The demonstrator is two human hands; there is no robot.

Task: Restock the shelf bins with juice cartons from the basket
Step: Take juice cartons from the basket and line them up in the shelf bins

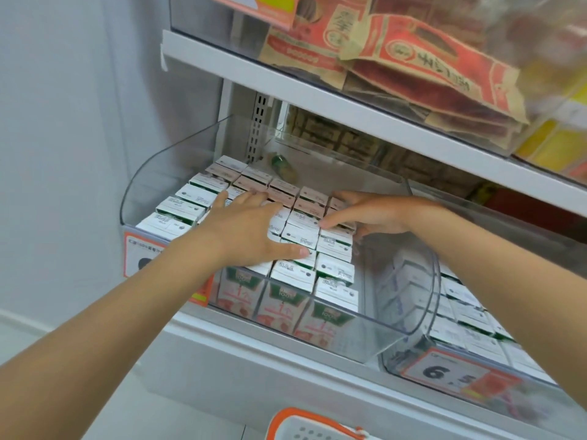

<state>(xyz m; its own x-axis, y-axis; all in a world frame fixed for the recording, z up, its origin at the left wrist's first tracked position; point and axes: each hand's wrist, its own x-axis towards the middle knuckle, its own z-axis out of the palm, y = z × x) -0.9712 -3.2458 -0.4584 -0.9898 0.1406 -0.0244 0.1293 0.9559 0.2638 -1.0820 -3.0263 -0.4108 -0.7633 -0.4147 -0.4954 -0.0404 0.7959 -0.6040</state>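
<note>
While left hand (251,230) and right hand (371,214) reach into the bin (152,173), fingers (254,197) spread — flat on juice cartons (333,271) beneath.

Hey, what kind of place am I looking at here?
Most likely a grocery or convenience store: a clear shelf bin packed with juice cartons, an orange price tag on a bin front, and a basket below.

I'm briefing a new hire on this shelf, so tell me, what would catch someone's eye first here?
The left hand lies flat and the right hand sits beside it on the white tops of juice cartons packed in a clear bin at centre. Above, red-and-brown packets crowd the upper shelf.
</note>
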